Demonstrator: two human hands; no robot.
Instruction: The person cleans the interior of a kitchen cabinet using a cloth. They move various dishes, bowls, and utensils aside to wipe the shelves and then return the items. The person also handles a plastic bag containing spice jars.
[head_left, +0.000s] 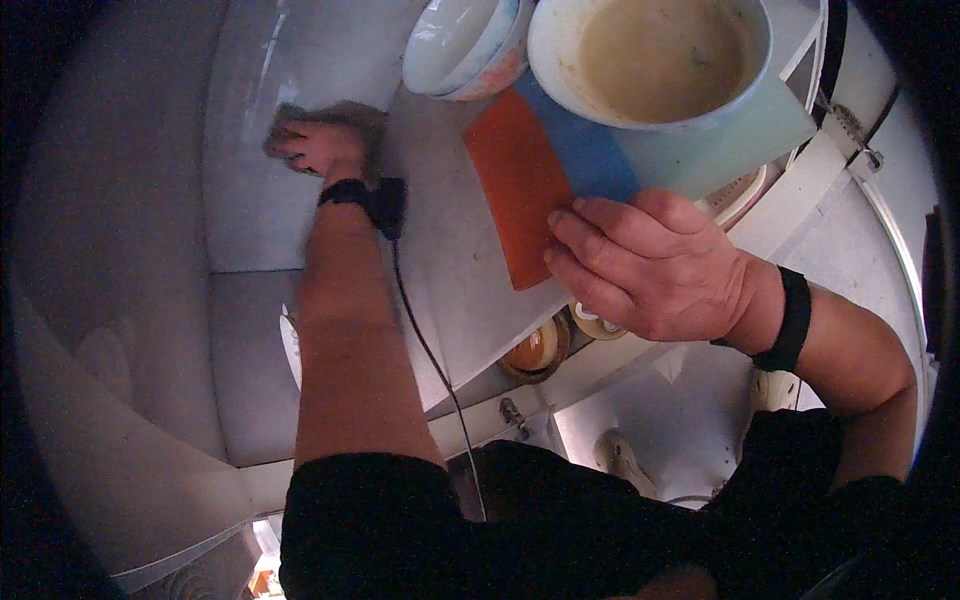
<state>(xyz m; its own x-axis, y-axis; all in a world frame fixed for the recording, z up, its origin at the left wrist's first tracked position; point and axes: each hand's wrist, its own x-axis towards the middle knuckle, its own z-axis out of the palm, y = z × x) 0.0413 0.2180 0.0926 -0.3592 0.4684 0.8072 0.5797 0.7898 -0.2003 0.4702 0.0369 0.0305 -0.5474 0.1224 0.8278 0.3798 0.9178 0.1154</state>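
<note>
My left hand (319, 146) lies, fingers spread, on a dark cloth (360, 116), pressing it against a smooth pale panel; it is slightly blurred. My right hand (652, 262) grips the near edge of a flat mat or board with orange, blue and pale green bands (517, 187); its thumb is hidden. On the banded piece stands a large white bowl (555, 64) with cloudy tan liquid (664, 56) in it. Left of this bowl, a smaller bowl with a floral outside (495, 71) sits tilted, with another bowl (450, 45) inside it or against it.
A thin dark cable (427, 345) hangs from the device on my left wrist. Below the pale surface's edge are a round orange-brown item (534, 349) and a yellowish round item (592, 319). A metal latch (514, 416) sits on the near frame; a white-rimmed tray (742, 199) shows at right.
</note>
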